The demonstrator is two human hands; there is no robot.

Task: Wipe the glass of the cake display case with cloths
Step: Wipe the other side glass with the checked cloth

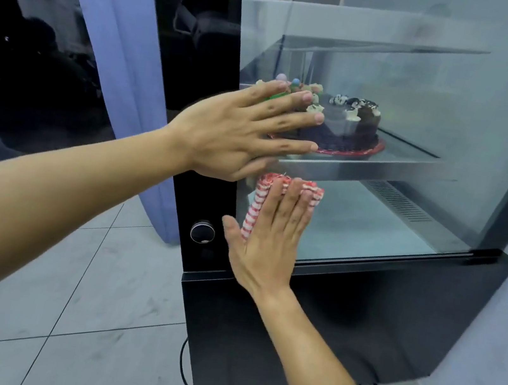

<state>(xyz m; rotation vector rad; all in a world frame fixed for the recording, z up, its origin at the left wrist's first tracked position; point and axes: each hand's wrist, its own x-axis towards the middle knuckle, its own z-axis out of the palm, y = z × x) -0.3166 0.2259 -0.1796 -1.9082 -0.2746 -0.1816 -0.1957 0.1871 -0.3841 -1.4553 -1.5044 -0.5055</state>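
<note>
Right hand (267,234) is flat, fingers straight, pressing a red-and-white cloth (255,206) on the display case glass (376,211). Left hand (242,130) rests flat and empty on the glass just above it.

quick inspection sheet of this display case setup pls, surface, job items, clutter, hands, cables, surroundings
surface: front glass of the black display case, hazy with reflections
job's things: red-and-white cloth pressed flat against the lower glass; only one cloth seen
clutter: nothing seen on the floor by the case
grippers: left hand flat on the glass, fingers straight, no cloth visible under it; right hand flat, fingers straight, pressing the cloth
cables: black cable looping on the floor under the case
surroundings: chocolate cake on the middle shelf, round knob on the left panel, blue curtain, white tiled floor
</note>
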